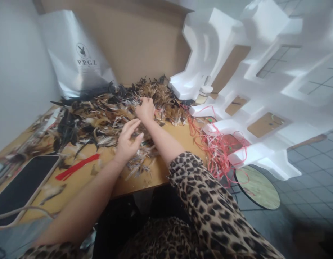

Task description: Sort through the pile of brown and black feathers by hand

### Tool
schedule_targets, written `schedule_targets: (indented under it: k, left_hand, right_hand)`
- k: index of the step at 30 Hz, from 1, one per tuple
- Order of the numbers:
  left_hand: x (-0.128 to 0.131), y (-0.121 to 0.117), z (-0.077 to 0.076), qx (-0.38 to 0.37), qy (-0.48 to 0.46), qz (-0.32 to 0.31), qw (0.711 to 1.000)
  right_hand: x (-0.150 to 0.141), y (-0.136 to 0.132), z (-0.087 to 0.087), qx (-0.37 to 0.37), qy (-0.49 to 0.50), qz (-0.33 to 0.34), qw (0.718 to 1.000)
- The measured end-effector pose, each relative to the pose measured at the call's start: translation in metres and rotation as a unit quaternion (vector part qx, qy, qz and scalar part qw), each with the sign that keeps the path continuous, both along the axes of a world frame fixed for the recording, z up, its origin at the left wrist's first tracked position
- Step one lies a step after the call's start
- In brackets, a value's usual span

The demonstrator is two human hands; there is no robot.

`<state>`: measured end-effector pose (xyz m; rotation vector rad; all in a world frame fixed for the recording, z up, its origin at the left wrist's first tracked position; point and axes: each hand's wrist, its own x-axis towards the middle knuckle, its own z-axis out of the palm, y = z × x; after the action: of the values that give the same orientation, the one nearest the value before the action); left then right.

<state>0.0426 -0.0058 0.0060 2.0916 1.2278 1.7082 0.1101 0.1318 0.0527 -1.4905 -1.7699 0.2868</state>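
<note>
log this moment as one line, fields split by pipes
left hand: thumb and fingers apart, by feather pile | right hand: at feather pile, grip unclear | nearby: red strips, red string tangle

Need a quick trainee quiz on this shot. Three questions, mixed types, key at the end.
1. Of these, which lies nearest the smartphone?
a) round stool
b) red strips
c) tangle of red string

2. True or false: the right hand reaches farther into the feather pile than the left hand.

3. Fill in: the large letters on the silver bag read ____.

Key: 1 b; 2 true; 3 PPGZ.
</note>
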Motion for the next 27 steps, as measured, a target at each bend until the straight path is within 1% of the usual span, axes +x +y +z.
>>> schedule_targets:
  k: [3,7,8,11,12,14,16,18,19,20,21,22,23,25,27]
  left_hand:
    - [0.006,-0.006,0.003,0.008,0.025,-0.008,1.0]
    - [0.016,-0.011,0.004,0.069,0.101,-0.072,0.99]
    - [0.017,-0.011,0.004,0.076,0.111,-0.073,0.988]
    - [0.019,-0.009,0.003,0.089,0.103,-0.007,0.991]
    - [0.019,-0.009,0.003,0.088,0.109,-0.006,0.99]
    - [0.02,-0.012,0.002,0.086,0.118,-0.033,0.989]
    - [0.021,-0.016,-0.001,0.079,0.119,-0.091,0.986]
    - [0.02,-0.018,-0.003,0.052,0.107,-0.138,0.983]
    - [0.018,-0.017,-0.003,0.028,0.09,-0.144,0.985]
    - [0.015,-0.015,-0.004,0.005,0.065,-0.127,0.99]
    - [0.01,-0.011,-0.003,-0.023,0.024,-0.09,0.995]
    - [0.004,-0.006,-0.002,-0.049,-0.044,-0.043,0.997]
    - [-0.002,0.0,-0.001,-0.081,-0.111,-0.004,0.99]
    - [-0.016,0.012,0.003,-0.117,-0.231,0.063,0.964]
    - [-0.026,0.023,0.004,-0.127,-0.297,0.1,0.941]
  right_hand:
    - [-0.016,0.004,-0.005,0.008,0.033,-0.016,0.999]
    - [-0.016,0.008,-0.01,0.01,0.061,-0.042,0.997]
    - [-0.015,0.008,-0.01,0.009,0.062,-0.048,0.997]
    - [-0.013,0.006,-0.011,0.016,0.055,-0.062,0.996]
    - [-0.012,0.005,-0.011,0.019,0.051,-0.064,0.996]
    - [-0.01,0.003,-0.012,0.023,0.043,-0.069,0.996]
    - [-0.005,0.001,-0.013,0.022,0.038,-0.072,0.996]
    - [0.002,-0.001,-0.013,0.023,0.039,-0.07,0.996]
    - [0.006,-0.001,-0.013,0.028,0.04,-0.065,0.997]
    - [0.011,-0.002,-0.012,0.035,0.039,-0.053,0.997]
    - [0.016,-0.003,-0.012,0.043,0.035,-0.036,0.998]
    - [0.021,-0.005,-0.011,0.051,0.026,-0.012,0.998]
    - [0.026,-0.007,-0.01,0.054,0.012,0.018,0.998]
    - [0.035,-0.011,-0.009,0.034,-0.023,0.087,0.995]
    - [0.042,-0.017,-0.011,-0.012,-0.063,0.153,0.986]
